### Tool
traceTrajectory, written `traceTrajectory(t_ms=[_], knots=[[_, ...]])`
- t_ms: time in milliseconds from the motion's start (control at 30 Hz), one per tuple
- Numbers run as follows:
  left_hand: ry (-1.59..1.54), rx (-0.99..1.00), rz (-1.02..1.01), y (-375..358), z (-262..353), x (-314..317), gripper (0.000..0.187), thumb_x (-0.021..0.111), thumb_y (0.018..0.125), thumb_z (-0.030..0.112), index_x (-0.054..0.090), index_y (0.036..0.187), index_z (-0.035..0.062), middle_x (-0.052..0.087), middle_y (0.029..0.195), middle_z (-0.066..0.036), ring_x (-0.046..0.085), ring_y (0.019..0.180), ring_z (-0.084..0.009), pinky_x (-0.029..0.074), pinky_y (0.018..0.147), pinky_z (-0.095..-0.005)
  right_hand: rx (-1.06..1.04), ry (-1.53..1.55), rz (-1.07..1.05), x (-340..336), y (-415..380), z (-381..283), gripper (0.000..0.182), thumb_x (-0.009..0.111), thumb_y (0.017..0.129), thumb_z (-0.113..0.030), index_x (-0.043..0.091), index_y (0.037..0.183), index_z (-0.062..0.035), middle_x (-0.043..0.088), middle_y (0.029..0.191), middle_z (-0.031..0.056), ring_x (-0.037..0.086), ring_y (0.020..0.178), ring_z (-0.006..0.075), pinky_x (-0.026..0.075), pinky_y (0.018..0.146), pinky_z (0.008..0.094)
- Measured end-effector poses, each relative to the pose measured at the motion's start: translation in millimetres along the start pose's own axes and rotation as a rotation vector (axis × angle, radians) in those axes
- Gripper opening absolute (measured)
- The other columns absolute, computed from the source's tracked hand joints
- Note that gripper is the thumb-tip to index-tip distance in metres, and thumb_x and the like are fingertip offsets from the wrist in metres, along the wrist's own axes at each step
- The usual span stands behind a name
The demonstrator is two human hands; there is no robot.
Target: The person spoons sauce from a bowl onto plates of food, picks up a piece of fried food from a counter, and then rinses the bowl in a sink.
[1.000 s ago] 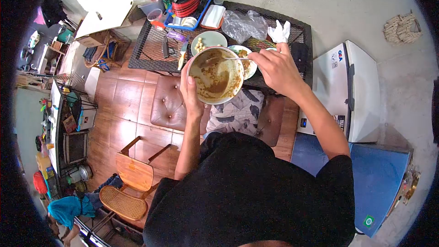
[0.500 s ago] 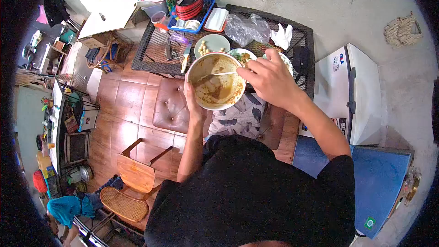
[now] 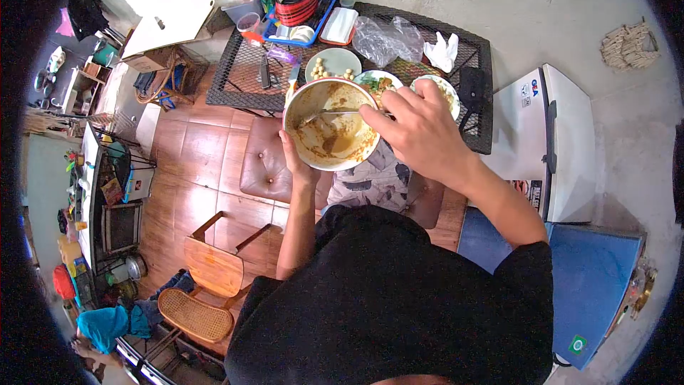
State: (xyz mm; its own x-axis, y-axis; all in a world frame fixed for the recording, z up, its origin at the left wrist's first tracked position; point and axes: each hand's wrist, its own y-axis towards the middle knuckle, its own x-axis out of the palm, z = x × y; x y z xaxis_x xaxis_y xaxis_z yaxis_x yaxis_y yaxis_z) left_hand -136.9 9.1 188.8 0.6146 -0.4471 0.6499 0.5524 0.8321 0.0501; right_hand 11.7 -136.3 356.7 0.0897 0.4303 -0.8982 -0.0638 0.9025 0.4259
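Note:
A white bowl (image 3: 333, 150) smeared inside with brown sauce is tilted toward me, above the near edge of the table. My left hand (image 3: 298, 160) is closed on its left side, with part of the fingers hidden beneath it. In my right hand (image 3: 420, 128) the handle of a metal spoon (image 3: 335, 111) is pinched; its head reaches to the left inside wall of the bowl. Just beyond the bowl stand a grey-green plate (image 3: 329, 59) with several small pale balls, a plate of food with greens (image 3: 377, 83), and another white plate (image 3: 452, 100) partly behind my right hand.
The black mesh table (image 3: 235, 75) also bears a knife (image 3: 293, 78), a blue basket (image 3: 329, 6) and a clear plastic bag (image 3: 385, 43). A brown cushioned seat (image 3: 267, 164) lies below. A person in a blue shirt (image 3: 107, 326) is at lower left, near a wooden chair (image 3: 214, 271).
The bowl has shifted slightly left and tilts a little more toward me. The spoon's head has moved along the left inside wall, and my right hand has turned slightly.

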Motion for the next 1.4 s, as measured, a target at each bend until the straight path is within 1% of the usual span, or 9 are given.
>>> traceTrajectory(t_ms=[167, 300, 400, 467, 533, 733, 933, 1267, 1400], knots=[[0.055, -0.017, -0.033, -4, 15, 9, 0.075, 0.034, 0.1, 0.062, 0.034, 0.149, 0.006, 0.045, 0.144, -0.017, 0.049, 0.129, -0.034, 0.043, 0.106, -0.0485, -0.063, 0.04, 0.012, -6, -3, -5, 0.014, 0.058, 0.084, -0.015, 0.065, 0.096, -0.0135, 0.055, 0.082, 0.0022, 0.058, 0.081, 0.0171, 0.04, 0.079, 0.0339], [0.101, 0.065, -0.081, 6, 11, -7, 0.073, 0.034, 0.1, 0.061, 0.035, 0.149, 0.0068, 0.044, 0.144, -0.017, 0.049, 0.129, -0.0333, 0.041, 0.108, -0.0488, -0.088, 0.07, -0.012, -11, -11, -7, 0.015, 0.058, 0.083, -0.014, 0.066, 0.096, -0.0134, 0.054, 0.082, 0.0019, 0.058, 0.083, 0.0176, 0.039, 0.078, 0.0342], [0.221, 0.171, -0.124, 11, 11, -12, 0.074, 0.037, 0.098, 0.061, 0.036, 0.148, 0.0059, 0.045, 0.144, -0.017, 0.048, 0.129, -0.0322, 0.04, 0.109, -0.0482, -0.079, 0.098, -0.107, -21, -14, -5, 0.017, 0.059, 0.082, -0.013, 0.066, 0.098, -0.0128, 0.054, 0.083, 0.0031, 0.057, 0.085, 0.0188, 0.038, 0.078, 0.0355], [0.309, 0.229, -0.121, 13, 18, -4, 0.075, 0.039, 0.097, 0.061, 0.038, 0.147, 0.0049, 0.046, 0.143, -0.017, 0.048, 0.13, -0.0314, 0.039, 0.109, -0.0474, 0.012, 0.122, -0.097, -22, -14, -6, 0.032, 0.064, 0.076, -0.01, 0.069, 0.108, -0.0103, 0.053, 0.087, 0.004, 0.056, 0.087, 0.0208, 0.037, 0.083, 0.0375], [0.366, 0.315, -0.09, 17, 25, 10, 0.086, 0.048, 0.094, 0.064, 0.042, 0.14, -0.0086, 0.052, 0.136, -0.019, 0.052, 0.125, -0.0275, 0.039, 0.107, -0.0421, 0.049, 0.129, -0.085, -20, -12, -14, 0.032, 0.065, 0.077, -0.01, 0.069, 0.109, -0.009, 0.053, 0.087, 0.0041, 0.056, 0.086, 0.021, 0.037, 0.083, 0.0378], [0.508, 0.391, -0.062, 20, 30, 18, 0.079, 0.044, 0.095, 0.061, 0.045, 0.139, -0.0042, 0.052, 0.136, -0.017, 0.049, 0.128, -0.0282, 0.037, 0.109, -0.0451, 0.093, 0.195, -0.035, 0, -16, -34, 0.031, 0.063, 0.077, -0.012, 0.066, 0.108, -0.0072, 0.055, 0.091, 0.0056, 0.056, 0.09, 0.0218, 0.037, 0.083, 0.038], [0.47, 0.386, -0.009, 20, 33, 10, 0.077, 0.049, 0.095, 0.056, 0.044, 0.138, -0.0078, 0.052, 0.135, -0.02, 0.052, 0.125, -0.0276, 0.04, 0.106, -0.0417, 0.116, 0.293, -0.037, 11, -29, -26, 0.028, 0.063, 0.077, -0.01, 0.067, 0.104, -0.0074, 0.055, 0.091, 0.0041, 0.055, 0.092, 0.0206, 0.036, 0.087, 0.0389], [0.612, 0.415, 0.027, 24, 38, 6, 0.071, 0.05, 0.095, 0.052, 0.049, 0.136, -0.0074, 0.054, 0.133, -0.021, 0.053, 0.123, -0.0291, 0.039, 0.106, -0.0421, 0.235, 0.199, 0.019, 19, -29, 3, 0.024, 0.065, 0.084, -0.005, 0.068, 0.108, -0.0071, 0.055, 0.085, 0.0068, 0.056, 0.082, 0.0254, 0.038, 0.082, 0.0389], [0.696, 0.405, 0.011, 21, 47, 14, 0.063, 0.055, 0.095, 0.041, 0.049, 0.136, -0.0064, 0.056, 0.132, -0.021, 0.054, 0.122, -0.0285, 0.04, 0.105, -0.0413, 0.233, 0.122, 0.007, 18, -25, 7, 0.025, 0.066, 0.083, -0.005, 0.068, 0.108, -0.0067, 0.055, 0.085, 0.0075, 0.057, 0.083, 0.0258, 0.04, 0.081, 0.0384]])
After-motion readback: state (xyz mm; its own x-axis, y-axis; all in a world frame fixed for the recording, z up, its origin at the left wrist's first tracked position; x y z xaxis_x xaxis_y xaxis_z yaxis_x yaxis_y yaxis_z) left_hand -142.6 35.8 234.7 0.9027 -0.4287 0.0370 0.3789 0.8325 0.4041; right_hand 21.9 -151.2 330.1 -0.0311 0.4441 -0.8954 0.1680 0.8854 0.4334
